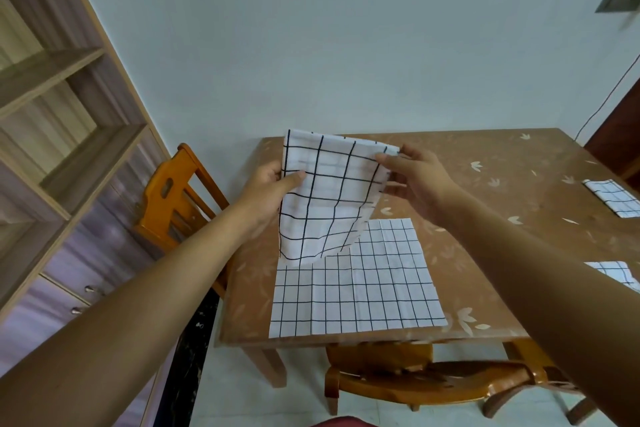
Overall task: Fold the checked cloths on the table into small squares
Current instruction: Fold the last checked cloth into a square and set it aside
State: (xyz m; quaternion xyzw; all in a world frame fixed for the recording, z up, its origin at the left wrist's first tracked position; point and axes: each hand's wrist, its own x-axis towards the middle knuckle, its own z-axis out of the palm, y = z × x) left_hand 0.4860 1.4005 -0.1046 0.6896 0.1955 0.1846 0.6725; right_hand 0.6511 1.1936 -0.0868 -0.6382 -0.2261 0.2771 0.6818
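A white cloth with black checks (325, 198) hangs in the air above the table, folded over and drooping at its lower end. My left hand (266, 187) pinches its left edge. My right hand (415, 177) grips its upper right corner. Under it, a second checked cloth (360, 288) lies spread flat near the front edge of the table (485, 184). A folded checked cloth (613, 198) rests at the right side of the table. Another checked piece (613, 274) shows at the right, partly hidden behind my right forearm.
An orange wooden chair (173, 198) stands at the table's left side, and another (415, 378) is tucked under the front edge. A wooden shelf unit (59, 135) with drawers fills the left. A pale wall runs behind the table.
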